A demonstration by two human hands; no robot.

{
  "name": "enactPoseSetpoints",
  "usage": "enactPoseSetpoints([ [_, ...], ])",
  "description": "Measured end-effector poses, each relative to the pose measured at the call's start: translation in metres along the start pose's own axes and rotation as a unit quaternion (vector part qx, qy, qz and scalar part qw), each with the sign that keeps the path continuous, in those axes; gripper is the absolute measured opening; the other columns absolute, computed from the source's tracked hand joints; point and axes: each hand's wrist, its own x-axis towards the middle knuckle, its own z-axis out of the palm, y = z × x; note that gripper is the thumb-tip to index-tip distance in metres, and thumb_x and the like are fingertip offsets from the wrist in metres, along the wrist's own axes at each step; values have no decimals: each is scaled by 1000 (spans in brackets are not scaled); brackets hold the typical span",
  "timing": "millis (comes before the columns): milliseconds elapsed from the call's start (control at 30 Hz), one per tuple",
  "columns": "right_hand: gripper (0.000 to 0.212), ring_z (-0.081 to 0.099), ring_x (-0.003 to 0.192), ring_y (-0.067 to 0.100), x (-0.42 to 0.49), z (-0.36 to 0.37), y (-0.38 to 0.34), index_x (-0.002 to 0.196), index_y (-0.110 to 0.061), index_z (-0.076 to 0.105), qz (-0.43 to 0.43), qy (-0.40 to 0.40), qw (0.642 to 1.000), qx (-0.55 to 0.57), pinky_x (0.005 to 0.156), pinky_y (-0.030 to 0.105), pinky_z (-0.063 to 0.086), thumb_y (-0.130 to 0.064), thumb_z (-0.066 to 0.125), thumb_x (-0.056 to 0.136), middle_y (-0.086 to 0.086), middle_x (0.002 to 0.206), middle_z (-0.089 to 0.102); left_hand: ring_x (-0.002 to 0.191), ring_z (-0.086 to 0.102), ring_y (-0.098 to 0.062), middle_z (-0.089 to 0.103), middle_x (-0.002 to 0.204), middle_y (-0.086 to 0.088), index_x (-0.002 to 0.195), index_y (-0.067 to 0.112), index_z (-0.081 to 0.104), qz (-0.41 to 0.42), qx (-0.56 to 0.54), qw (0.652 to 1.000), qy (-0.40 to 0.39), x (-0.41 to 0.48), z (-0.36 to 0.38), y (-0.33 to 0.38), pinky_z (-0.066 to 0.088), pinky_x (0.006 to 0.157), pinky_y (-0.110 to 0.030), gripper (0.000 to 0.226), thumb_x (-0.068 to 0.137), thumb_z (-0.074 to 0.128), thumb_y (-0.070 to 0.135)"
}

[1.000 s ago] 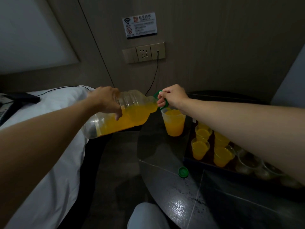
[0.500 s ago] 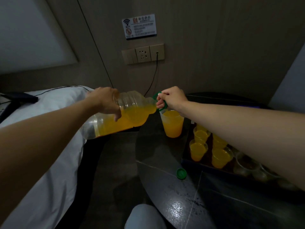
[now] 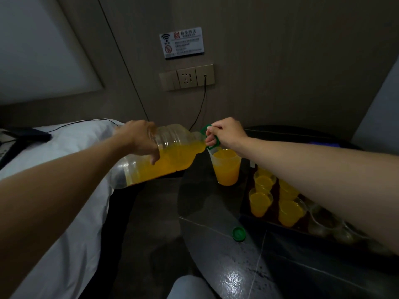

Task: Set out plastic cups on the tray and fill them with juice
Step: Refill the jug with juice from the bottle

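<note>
Jug handling: the juice jug (image 3: 172, 156) is large and roughly half full, so I judge it heavy, with a load that shifts as it tips. Its thin clear walls probably flex when squeezed.
Where to hold: 2 holds suit it, the green handle (image 3: 216, 144) at the neck for steering and the ribbed body for the weight.
Left grip: the left hand (image 3: 140, 137) curls its fingers over the jug's body, arm stretched forward above the bed (image 3: 64, 212).
Right grip: the right hand (image 3: 228, 132) hooks its fingers closed through the handle, forearm crossing over the tray (image 3: 245, 201).
Jug position: held in the air, nearly on its side, mouth just above the pitcher (image 3: 227, 171). I cannot tell whether juice is flowing.
Pitcher: nearly full, on the worktop (image 3: 216, 212) just beyond the tray's far-left corner.
Tray: 4 filled cups (image 3: 260, 201) at its left end, with empty cups (image 3: 323, 219) to their right, partly hidden.
Cap: the green cap (image 3: 238, 233) lies on the worktop near the tray's near-left corner.
</note>
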Motion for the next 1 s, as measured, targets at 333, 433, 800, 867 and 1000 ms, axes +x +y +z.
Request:
enactPoseSetpoints([
  [333,26,77,76,20,-3,2,4,94,-2,75,-3,-8,1000,0,74,28,62,-17,56,104,12,82,76,110,55,-28,57,114,-2,127,26,54,-6,13,1000,5,-4,0,0,51,93,-47,84,54,91,43],
  [433,27,77,77,20,-4,-1,1,96,-2,75,-1,-9,1000,-5,59,16,56,-19,55,105,12,84,77,111,54,-29,56,112,-2,126,25,55,-4,9,1000,5,-4,-1,1,52,94,-48,82,54,91,42],
  [800,27,77,77,22,-1,-5,0,93,-2,75,-9,-16,1000,-3,77,35,64,-20,57,104,14,81,77,113,55,-30,59,118,-3,122,27,56,-1,3,1000,10,-6,-1,2,51,96,-52,81,51,91,43],
  [867,27,77,76,21,-2,-5,1,93,-2,75,-16,-17,1000,-8,75,33,64,-19,57,104,13,81,77,113,56,-30,59,119,-4,124,27,56,-1,4,1000,10,-5,-2,1,51,96,-51,84,50,91,44],
  [1000,27,77,76,22,-5,-6,3,93,-2,74,-29,-20,999,-1,74,33,64,-18,56,104,13,80,76,108,57,-28,60,115,-3,122,27,57,3,2,1000,11,-5,-1,1,53,91,-48,82,49,91,43],
])
